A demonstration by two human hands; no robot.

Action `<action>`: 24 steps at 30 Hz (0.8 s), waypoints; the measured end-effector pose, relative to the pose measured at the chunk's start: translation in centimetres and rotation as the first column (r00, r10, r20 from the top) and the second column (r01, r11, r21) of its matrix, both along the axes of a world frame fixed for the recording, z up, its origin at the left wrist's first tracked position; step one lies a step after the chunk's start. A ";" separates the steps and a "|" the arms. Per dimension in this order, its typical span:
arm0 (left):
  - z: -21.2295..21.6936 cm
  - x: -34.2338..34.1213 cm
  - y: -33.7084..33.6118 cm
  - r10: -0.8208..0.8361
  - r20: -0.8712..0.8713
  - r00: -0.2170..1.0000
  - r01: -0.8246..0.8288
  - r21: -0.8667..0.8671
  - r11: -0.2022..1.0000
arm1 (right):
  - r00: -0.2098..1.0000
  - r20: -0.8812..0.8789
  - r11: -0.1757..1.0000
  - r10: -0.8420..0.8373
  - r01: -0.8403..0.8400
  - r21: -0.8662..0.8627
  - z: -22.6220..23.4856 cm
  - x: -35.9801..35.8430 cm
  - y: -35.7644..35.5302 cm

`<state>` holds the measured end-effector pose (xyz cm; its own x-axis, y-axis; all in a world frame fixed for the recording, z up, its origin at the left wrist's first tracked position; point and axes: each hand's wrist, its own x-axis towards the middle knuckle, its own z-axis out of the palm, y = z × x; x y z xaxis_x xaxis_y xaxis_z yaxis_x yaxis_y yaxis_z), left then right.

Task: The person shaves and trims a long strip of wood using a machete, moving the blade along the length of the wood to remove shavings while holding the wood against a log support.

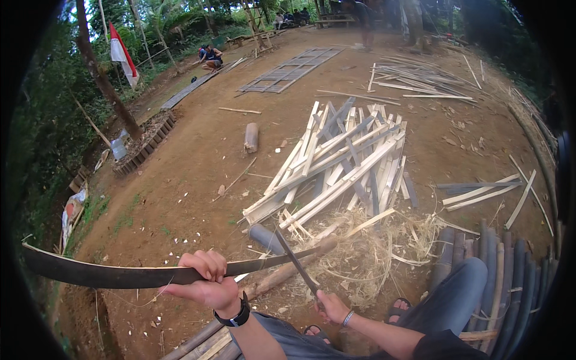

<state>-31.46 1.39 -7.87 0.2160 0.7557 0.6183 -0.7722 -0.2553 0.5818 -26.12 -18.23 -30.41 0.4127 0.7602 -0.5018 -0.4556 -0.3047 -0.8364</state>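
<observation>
With the left hand curled tight around one long dark bamboo strip, thumb beneath, well to the near left of the large strip pile. With the right hand closed on one knife, on the near side of that pile. Crossing the strip in view with the blade; impossible to tell whether touching. Could, by judgement, skid along the strip into bare left fingers after a glancing stroke, or cut skin on a raw edge through twisting in a loose grip. Counted, near to far: two sandals, on the pile's near side; dark poles, too overlapped to count, to its near right; one round log, to its near left; one dark stub, just off its near left corner; pile strips, too tangled to count; one short log section, to its left; one lattice panel, beyond; one flag, beyond and far left.
</observation>
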 end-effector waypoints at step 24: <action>0.1 -0.3 0.8 0.041 0.001 0.999 -0.041 -0.016 0.999 | 0.985 -0.107 0.987 -0.132 0.121 -0.108 -2.9 0.7 1.4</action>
